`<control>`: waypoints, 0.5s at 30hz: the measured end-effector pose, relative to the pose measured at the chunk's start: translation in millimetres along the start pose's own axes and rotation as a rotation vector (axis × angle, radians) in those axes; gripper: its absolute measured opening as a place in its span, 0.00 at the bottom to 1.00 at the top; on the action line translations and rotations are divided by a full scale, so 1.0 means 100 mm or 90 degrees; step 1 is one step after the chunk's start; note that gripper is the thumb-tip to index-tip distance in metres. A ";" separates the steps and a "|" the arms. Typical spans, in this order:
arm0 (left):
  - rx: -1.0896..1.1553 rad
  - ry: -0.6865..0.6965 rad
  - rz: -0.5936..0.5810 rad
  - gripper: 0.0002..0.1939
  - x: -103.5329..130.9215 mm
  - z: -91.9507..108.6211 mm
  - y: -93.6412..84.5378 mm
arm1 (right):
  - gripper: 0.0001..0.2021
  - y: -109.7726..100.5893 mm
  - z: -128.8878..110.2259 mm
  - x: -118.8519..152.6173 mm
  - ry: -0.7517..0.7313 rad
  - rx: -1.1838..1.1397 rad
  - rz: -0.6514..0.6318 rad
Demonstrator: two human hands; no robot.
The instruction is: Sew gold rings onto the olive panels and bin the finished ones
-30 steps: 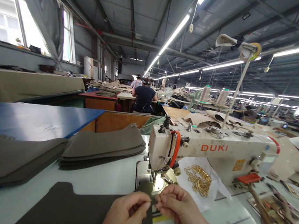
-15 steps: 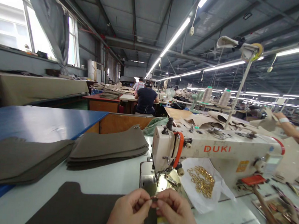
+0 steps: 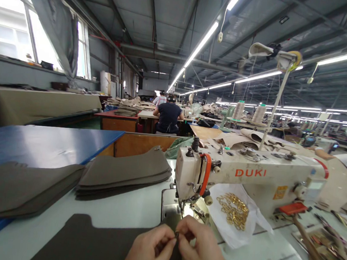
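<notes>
My left hand (image 3: pixel 152 247) is closed in a pinch, thumb against fingers. Facing it, my right hand (image 3: pixel 200 243) pinches too, and the fingertips of both nearly meet at a small dark tab (image 3: pixel 177 234) with a brassy glint. Most of this piece is hidden by the fingers. Under my hands lies a dark olive-brown panel (image 3: pixel 90 242), flat on the table with its upper right part at the sewing machine's needle plate. The sewing machine (image 3: pixel 219 166) stands just beyond, its needle area lit. Gold metal clasps (image 3: pixel 233 211) lie on a white plastic bag (image 3: pixel 218 227) right of the needle.
Stacked dark panels (image 3: pixel 124 174) lie at the left, with another stack (image 3: pixel 25 186) reaching over a blue table (image 3: pixel 51 137). At right are a tray (image 3: pixel 318 244) of small parts and some strips. A thread stand (image 3: pixel 274 106) rises behind. Co-workers sit ahead and at right.
My hands have shifted slightly left and turned around the small tab. More of the panel shows at the needle plate. The co-worker's raised arm at right has lowered.
</notes>
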State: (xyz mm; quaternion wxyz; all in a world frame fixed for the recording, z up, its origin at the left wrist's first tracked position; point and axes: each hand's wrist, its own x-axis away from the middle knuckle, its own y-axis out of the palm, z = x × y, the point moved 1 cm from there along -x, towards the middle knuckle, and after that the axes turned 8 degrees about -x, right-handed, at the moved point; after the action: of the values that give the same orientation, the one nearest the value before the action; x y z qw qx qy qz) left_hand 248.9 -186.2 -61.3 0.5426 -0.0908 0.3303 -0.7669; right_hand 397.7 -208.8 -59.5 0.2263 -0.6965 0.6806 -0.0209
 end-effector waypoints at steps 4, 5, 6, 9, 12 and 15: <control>0.078 -0.051 -0.054 0.07 -0.04 -0.04 -0.01 | 0.06 -0.09 0.00 -0.01 0.071 -0.056 -0.069; 0.107 -0.062 -0.063 0.06 -0.06 -0.05 0.00 | 0.06 -0.11 0.02 -0.02 0.080 -0.081 -0.073; 0.137 -0.070 -0.069 0.04 -0.07 -0.07 0.01 | 0.06 -0.12 0.05 -0.03 0.085 -0.107 -0.073; 0.210 -0.082 -0.091 0.05 -0.09 -0.13 0.05 | 0.03 -0.11 0.16 -0.08 0.114 -0.214 -0.074; 0.252 -0.086 -0.113 0.10 -0.09 -0.17 0.06 | 0.08 -0.04 0.22 -0.13 0.173 -0.342 -0.087; 0.291 -0.091 -0.113 0.16 -0.12 -0.19 0.03 | 0.15 -0.02 0.20 -0.15 0.211 -0.421 -0.095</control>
State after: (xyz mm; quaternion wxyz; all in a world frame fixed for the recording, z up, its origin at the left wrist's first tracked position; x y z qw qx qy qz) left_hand 246.6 -168.5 -75.2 0.5017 -0.0485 0.0996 -0.8579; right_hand 404.7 -188.5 -72.3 -0.1261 -0.7666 0.6256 0.0710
